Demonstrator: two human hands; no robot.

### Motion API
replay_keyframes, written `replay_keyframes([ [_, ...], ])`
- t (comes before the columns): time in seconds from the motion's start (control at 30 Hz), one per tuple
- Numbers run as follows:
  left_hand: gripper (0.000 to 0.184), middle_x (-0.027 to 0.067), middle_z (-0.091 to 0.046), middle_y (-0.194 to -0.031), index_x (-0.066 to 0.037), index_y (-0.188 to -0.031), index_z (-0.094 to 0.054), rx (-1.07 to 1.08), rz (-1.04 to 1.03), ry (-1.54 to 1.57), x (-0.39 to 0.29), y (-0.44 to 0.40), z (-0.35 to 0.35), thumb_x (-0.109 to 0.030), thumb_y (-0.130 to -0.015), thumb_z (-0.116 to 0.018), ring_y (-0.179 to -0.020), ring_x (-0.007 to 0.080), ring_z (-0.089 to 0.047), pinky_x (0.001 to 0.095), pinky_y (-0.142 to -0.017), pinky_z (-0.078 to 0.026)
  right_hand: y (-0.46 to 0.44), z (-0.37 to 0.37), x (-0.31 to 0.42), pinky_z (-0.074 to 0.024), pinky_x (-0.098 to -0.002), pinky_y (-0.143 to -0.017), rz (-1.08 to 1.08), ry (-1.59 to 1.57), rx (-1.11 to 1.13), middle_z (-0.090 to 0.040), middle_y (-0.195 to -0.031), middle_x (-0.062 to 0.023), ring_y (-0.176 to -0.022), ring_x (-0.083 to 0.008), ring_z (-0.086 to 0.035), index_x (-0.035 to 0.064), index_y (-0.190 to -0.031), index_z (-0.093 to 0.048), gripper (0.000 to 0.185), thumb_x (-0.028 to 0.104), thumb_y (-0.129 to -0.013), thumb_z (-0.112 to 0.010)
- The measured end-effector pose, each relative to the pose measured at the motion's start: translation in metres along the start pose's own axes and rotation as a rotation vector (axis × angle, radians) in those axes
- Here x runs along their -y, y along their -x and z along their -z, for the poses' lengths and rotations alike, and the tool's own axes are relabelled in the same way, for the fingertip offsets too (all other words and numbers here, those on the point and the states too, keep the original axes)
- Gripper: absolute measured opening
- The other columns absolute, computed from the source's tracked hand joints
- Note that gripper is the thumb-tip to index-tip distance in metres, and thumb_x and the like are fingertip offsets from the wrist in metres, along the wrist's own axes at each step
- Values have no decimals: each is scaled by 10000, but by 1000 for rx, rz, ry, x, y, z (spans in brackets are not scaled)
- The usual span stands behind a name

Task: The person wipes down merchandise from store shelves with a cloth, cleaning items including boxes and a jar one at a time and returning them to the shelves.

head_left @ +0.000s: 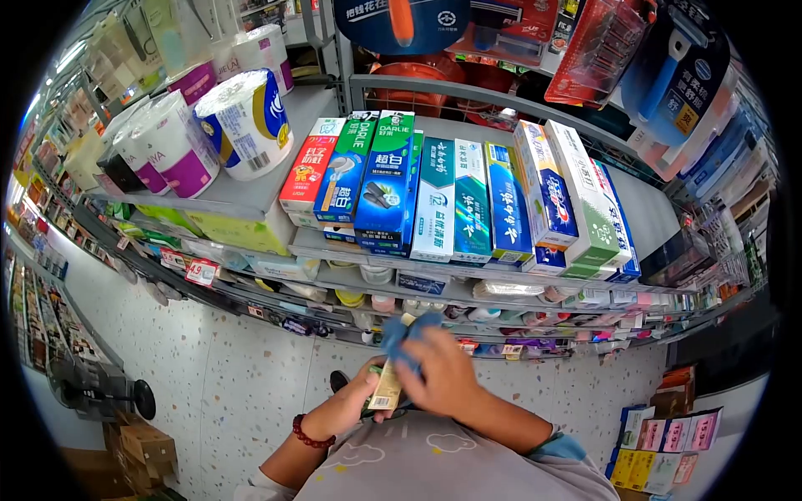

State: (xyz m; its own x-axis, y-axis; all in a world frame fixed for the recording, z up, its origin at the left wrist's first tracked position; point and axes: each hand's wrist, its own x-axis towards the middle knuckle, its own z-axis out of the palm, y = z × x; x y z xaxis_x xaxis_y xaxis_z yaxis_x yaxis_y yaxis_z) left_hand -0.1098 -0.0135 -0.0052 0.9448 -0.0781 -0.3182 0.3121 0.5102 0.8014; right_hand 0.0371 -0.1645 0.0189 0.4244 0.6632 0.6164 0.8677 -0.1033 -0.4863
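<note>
Close to my body, my left hand (355, 401), with a red bead bracelet at its wrist, grips the lower part of a narrow pale-yellow box (386, 391) with a barcode at its end. A blue cloth (396, 336) is bunched in my right hand (439, 367), its fingers curled over it against the upper part of the box. Beyond the hands, rows of toothpaste boxes (433, 200) stand on the top shelf: red, green, blue and white ones.
Wrapped paper rolls (244, 121) stand on the shelf (322, 102) at the left. Packaged razors (668, 79) hang at the upper right. Lower shelves hold more goods. Cardboard boxes (148, 444) and a black fan (144, 400) are at the lower left, stacked packages (660, 438) at the lower right.
</note>
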Motion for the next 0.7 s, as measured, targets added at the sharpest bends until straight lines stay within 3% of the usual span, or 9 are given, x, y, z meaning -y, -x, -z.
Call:
replay_keyframes([
  [0.03,591,55,-568,-1004,-81,-1503,-276,34,12,-97,-12,3,-7,-502,-1087,-276,-796,112,-559,256,-682,-470,-8,0,-9,-537,-410,-715,-37,26,-140,-594,-1096,-164,-902,-348,-621,82,-1127,-638,357,199,-815,-766],
  [0.07,603,51,-562,-998,-72,-1518,-262,68,24,-197,-20,5,-12,-494,-1088,-286,-804,110,-550,253,-693,-463,-10,4,-8,-537,-410,-715,-37,25,-139,-594,-1096,-164,-902,-348,-621,82,-1127,-638,357,199,-815,-766],
  [0.13,609,48,-559,-993,-62,-1542,-229,48,58,-229,-22,3,-14,-468,-1093,-300,-813,108,-541,256,-708,-459,-14,16,-1,-540,-409,-721,-97,45,-99,-590,-1091,-158,-928,-343,-622,85,-1133,-637,368,191,-809,-775],
  [0.17,601,46,-559,-986,-60,-1539,-235,24,52,-242,-20,2,-13,-460,-1095,-299,-807,107,-537,258,-707,-458,-11,21,7,-542,-409,-718,-32,43,15,-588,-1080,-149,-936,-341,-621,97,-1142,-638,378,185,-804,-782],
  [0.27,579,43,-562,-975,-54,-1530,-253,52,61,-272,-24,2,-8,-439,-1101,-297,-800,105,-533,260,-708,-458,-5,23,5,-539,-406,-705,55,90,74,-586,-1084,-143,-922,-342,-620,105,-1150,-637,388,181,-801,-787],
  [0.4,533,47,-573,-969,-66,-1509,-298,106,87,-321,-34,7,-11,-414,-1105,-292,-804,112,-545,263,-705,-466,-9,21,-16,-543,-400,-709,-226,44,-134,-580,-1090,-149,-904,-334,-614,105,-1165,-635,409,179,-795,-791],
  [0.53,530,53,-581,-985,-73,-1464,-352,61,78,-187,-20,-1,-8,-453,-1104,-270,-818,121,-559,274,-704,-477,4,8,12,-537,-398,-735,83,86,35,-588,-1080,-166,-912,-353,-621,77,-1156,-638,438,160,-767,-819],
  [0.63,587,54,-597,-973,-92,-1415,-383,-79,-101,-267,-8,-6,-5,-551,-1081,-235,-779,122,-571,269,-676,-483,16,7,24,-540,-391,-731,127,-6,214,-585,-1084,-158,-923,-340,-617,83,-1147,-644,436,162,-756,-820],
  [0.7,621,54,-609,-972,-103,-1392,-403,-12,-41,-188,-2,-6,4,-598,-1066,-218,-742,124,-583,267,-649,-488,9,6,13,-545,-392,-726,60,27,106,-586,-1082,-158,-915,-342,-619,85,-1146,-648,428,166,-759,-813],
])
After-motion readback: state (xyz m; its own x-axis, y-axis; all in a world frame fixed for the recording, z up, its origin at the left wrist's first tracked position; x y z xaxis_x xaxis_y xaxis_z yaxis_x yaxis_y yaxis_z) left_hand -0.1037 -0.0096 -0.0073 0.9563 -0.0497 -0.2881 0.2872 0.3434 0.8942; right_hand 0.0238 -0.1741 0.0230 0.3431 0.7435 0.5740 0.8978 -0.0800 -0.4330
